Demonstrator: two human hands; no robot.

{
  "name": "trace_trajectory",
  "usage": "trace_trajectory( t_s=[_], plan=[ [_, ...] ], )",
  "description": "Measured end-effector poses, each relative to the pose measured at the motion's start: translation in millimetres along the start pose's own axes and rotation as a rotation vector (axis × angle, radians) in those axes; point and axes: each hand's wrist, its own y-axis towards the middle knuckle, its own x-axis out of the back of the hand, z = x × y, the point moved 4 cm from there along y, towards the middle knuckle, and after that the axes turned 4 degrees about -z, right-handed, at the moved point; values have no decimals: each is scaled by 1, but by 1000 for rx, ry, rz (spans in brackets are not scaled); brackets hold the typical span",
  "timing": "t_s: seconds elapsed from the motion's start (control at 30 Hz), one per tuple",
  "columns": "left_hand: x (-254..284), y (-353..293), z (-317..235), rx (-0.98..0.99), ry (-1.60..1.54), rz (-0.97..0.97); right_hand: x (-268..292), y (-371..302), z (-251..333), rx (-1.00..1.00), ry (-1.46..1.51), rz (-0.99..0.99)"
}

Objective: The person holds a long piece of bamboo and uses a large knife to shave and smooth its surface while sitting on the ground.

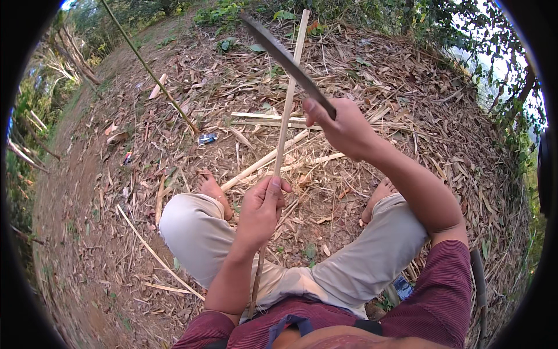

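Observation:
My left hand [260, 210] is closed around a long pale bamboo strip [286, 119], about midway along it. The strip stands steeply up from my lap, leaning a little to the right at its far end. In my right hand [343, 128] is the handle of a machete [278, 53], mostly hidden by my fingers. Its long dark blade slants up and to the left. The blade crosses the strip's upper part; whether the two touch I cannot tell.
Split bamboo pieces [264, 161] lie on dry leaves between and beyond my bare feet. A thin green stalk [152, 74] slants at the left, near a blue packet [207, 138]. Another pale strip [152, 249] lies left of my knee. A dark curved object [479, 285] is by my right elbow.

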Motion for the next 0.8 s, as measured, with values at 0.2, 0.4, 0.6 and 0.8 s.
trace_trajectory(
  t_s=[0.2,0.4,0.6,0.8],
  plan=[
    [0,-1,3,-239,337,-238,-48,-35,20,329,-524,222],
    [4,-7,-2,-379,581,-369,-55,-36,29,457,-563,115],
    [-9,-13,-25,-495,749,-380,-51,-23,17,708,-612,-51],
    [-14,-10,-30,-590,837,-411,-39,-10,12,787,-674,-104]
  ],
)
